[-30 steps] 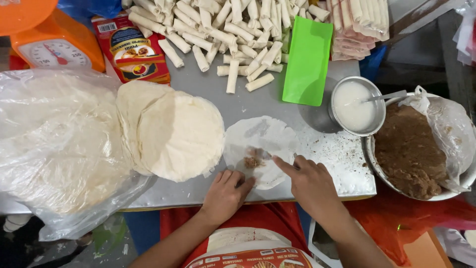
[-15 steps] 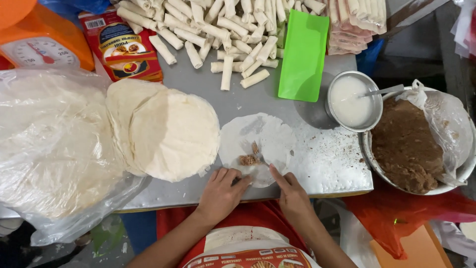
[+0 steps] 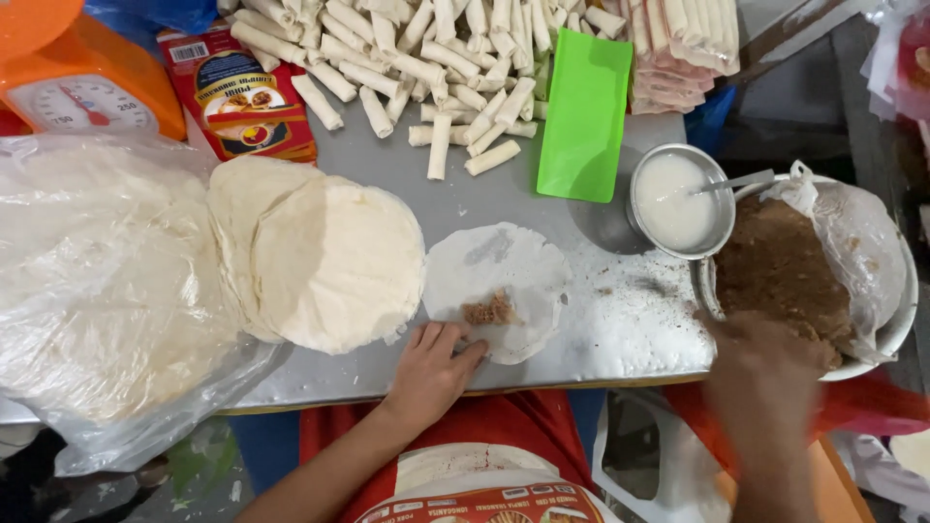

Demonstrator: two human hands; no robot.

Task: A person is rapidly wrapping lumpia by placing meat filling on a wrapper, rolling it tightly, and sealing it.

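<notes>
Centrally, low in the frame, a single round wrapper lies flat on the metal table, a small lump of brown filling on its near half. The left hand rests with loosely spread fingers on the wrapper's near edge. At lower right, the blurred right hand reaches the bowl of filling; its finger state cannot be told. A wrapper stack sits just left.

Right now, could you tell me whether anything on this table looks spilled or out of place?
Yes: brown crumbs and whitish smears litter the metal table between the single wrapper and the filling bowl. Otherwise nothing stands out.
</notes>
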